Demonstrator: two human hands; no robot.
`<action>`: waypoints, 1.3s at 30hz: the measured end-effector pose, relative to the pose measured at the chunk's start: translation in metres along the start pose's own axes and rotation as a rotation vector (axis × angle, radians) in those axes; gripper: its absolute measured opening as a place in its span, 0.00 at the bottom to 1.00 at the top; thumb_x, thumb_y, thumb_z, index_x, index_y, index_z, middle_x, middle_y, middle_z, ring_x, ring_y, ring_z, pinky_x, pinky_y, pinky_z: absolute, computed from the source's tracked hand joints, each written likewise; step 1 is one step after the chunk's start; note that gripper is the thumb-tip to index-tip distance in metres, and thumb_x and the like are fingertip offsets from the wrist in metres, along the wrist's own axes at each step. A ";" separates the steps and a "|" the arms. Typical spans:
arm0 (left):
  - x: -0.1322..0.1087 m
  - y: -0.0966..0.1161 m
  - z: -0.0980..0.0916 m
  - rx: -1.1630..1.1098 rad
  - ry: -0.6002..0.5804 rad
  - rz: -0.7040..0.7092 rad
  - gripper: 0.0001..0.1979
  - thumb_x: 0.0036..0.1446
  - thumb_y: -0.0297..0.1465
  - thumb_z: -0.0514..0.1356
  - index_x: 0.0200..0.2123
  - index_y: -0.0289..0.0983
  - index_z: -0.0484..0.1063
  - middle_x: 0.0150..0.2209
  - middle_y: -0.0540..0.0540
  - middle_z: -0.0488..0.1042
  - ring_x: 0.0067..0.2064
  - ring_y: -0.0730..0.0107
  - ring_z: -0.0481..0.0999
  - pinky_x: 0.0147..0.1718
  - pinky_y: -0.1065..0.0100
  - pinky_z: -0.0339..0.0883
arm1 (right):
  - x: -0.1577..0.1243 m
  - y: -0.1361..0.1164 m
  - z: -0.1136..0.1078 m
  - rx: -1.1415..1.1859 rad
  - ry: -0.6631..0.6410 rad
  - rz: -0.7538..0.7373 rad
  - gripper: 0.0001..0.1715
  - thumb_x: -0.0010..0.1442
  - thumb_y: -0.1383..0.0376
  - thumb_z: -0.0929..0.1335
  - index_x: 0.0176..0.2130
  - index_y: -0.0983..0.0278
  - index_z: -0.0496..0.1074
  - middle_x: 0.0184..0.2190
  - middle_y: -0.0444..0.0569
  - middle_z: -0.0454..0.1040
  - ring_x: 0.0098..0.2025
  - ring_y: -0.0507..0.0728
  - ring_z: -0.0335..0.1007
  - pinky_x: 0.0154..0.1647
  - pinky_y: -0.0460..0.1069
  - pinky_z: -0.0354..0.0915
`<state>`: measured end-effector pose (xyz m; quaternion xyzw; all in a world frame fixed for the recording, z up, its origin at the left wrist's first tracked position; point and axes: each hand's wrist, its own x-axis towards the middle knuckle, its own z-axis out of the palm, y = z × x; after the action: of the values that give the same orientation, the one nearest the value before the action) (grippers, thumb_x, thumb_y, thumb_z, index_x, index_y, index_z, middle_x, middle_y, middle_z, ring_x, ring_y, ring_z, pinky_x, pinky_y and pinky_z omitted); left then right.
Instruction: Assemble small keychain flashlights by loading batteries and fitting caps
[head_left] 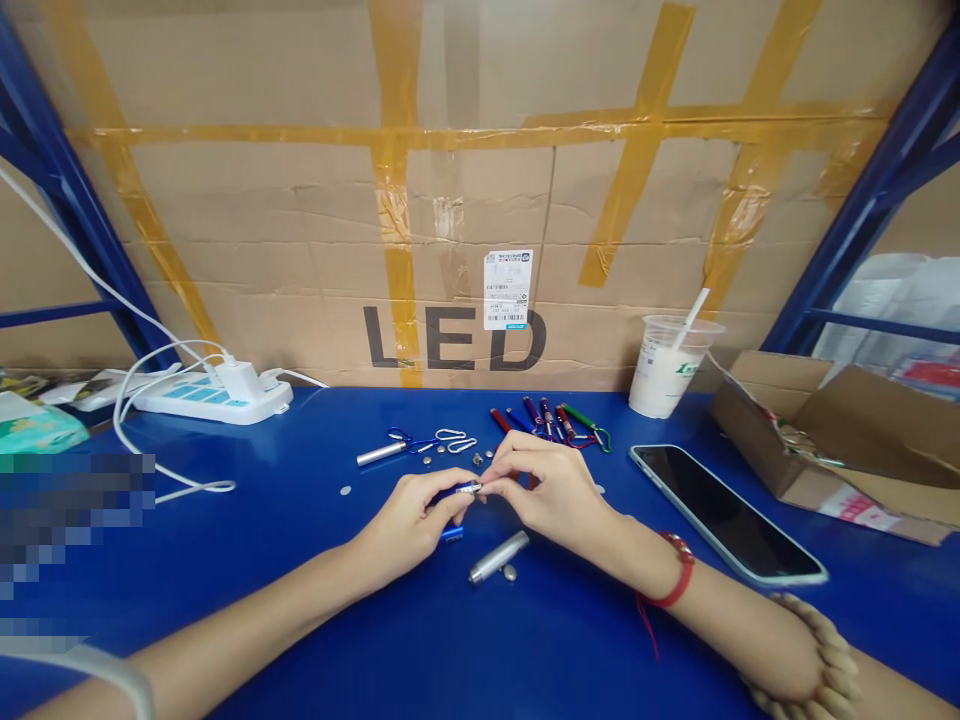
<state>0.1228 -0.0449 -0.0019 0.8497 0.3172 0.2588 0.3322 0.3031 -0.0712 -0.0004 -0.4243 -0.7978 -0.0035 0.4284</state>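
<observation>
Near the middle of the blue table (360, 620), my left hand (420, 515) is closed on a small blue metal piece (466, 489). The fingertips of my right hand (540, 480) are pinched at the right end of that piece; what they hold there is too small to name. A blue tube (452, 535) shows just under my left fingers. Below the hands lies a silver tube (499, 558) with a button cell (510, 573) beside it. Behind my left hand are another silver tube (381, 454), carabiner clips (455, 439) and several small round metal parts (427, 461).
Several coloured metal tubes with clips (551, 420) lie behind my right hand. On the right are a phone (727, 510), a cup with a straw (670, 370) and an open cardboard box (795, 440). A power strip (217, 398) with white cables sits back left, before a large carton (315, 240).
</observation>
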 end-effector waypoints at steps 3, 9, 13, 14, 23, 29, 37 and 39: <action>0.000 -0.001 0.001 0.051 0.017 0.022 0.15 0.59 0.35 0.47 0.35 0.35 0.71 0.22 0.51 0.67 0.26 0.74 0.64 0.27 0.74 0.58 | 0.000 -0.001 0.002 0.040 -0.025 0.091 0.06 0.50 0.71 0.69 0.24 0.62 0.74 0.26 0.43 0.73 0.28 0.49 0.69 0.28 0.43 0.63; 0.000 -0.003 0.002 0.122 0.029 0.074 0.14 0.60 0.33 0.46 0.35 0.35 0.71 0.23 0.50 0.69 0.27 0.73 0.68 0.30 0.74 0.60 | -0.001 -0.001 0.007 0.171 -0.062 0.267 0.04 0.48 0.69 0.70 0.22 0.63 0.74 0.24 0.44 0.72 0.24 0.49 0.68 0.26 0.45 0.64; 0.000 -0.004 0.001 0.155 0.057 0.099 0.15 0.60 0.33 0.46 0.36 0.36 0.71 0.24 0.49 0.71 0.29 0.71 0.69 0.32 0.73 0.61 | -0.001 -0.003 0.009 0.273 -0.076 0.386 0.06 0.48 0.67 0.70 0.22 0.65 0.75 0.24 0.46 0.71 0.19 0.48 0.66 0.20 0.44 0.63; 0.001 -0.004 0.000 0.166 0.064 0.101 0.14 0.60 0.33 0.46 0.36 0.36 0.71 0.25 0.49 0.71 0.29 0.71 0.69 0.33 0.72 0.61 | 0.000 -0.004 0.010 0.308 -0.077 0.405 0.06 0.48 0.66 0.70 0.22 0.66 0.74 0.24 0.46 0.71 0.18 0.48 0.66 0.18 0.44 0.63; 0.001 0.002 -0.009 0.035 0.107 0.098 0.09 0.60 0.33 0.47 0.40 0.39 0.64 0.27 0.52 0.68 0.31 0.71 0.69 0.31 0.73 0.62 | 0.005 -0.004 0.013 0.507 -0.017 0.455 0.15 0.48 0.56 0.70 0.26 0.67 0.75 0.25 0.47 0.72 0.15 0.47 0.64 0.14 0.43 0.61; 0.002 0.000 -0.009 0.033 0.113 0.068 0.10 0.59 0.34 0.47 0.40 0.37 0.64 0.24 0.52 0.67 0.30 0.70 0.68 0.32 0.71 0.61 | 0.006 -0.005 0.011 0.360 -0.042 0.391 0.16 0.51 0.55 0.69 0.26 0.67 0.74 0.25 0.48 0.73 0.16 0.48 0.65 0.16 0.43 0.61; 0.002 0.003 -0.011 -0.097 0.058 -0.018 0.13 0.59 0.36 0.47 0.42 0.36 0.64 0.24 0.53 0.64 0.31 0.71 0.65 0.35 0.70 0.58 | 0.002 0.001 -0.002 -0.141 0.077 -0.169 0.09 0.56 0.60 0.67 0.36 0.59 0.76 0.32 0.45 0.74 0.25 0.46 0.68 0.26 0.41 0.63; 0.001 0.004 -0.010 -0.115 0.033 -0.026 0.12 0.59 0.36 0.47 0.41 0.36 0.65 0.24 0.53 0.63 0.31 0.71 0.65 0.35 0.70 0.58 | 0.001 0.003 -0.002 -0.194 0.063 -0.270 0.09 0.58 0.62 0.66 0.35 0.59 0.76 0.32 0.44 0.75 0.27 0.46 0.70 0.27 0.40 0.63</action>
<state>0.1185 -0.0421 0.0079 0.8206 0.3182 0.2864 0.3786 0.3064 -0.0692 0.0010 -0.3524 -0.8295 -0.1515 0.4059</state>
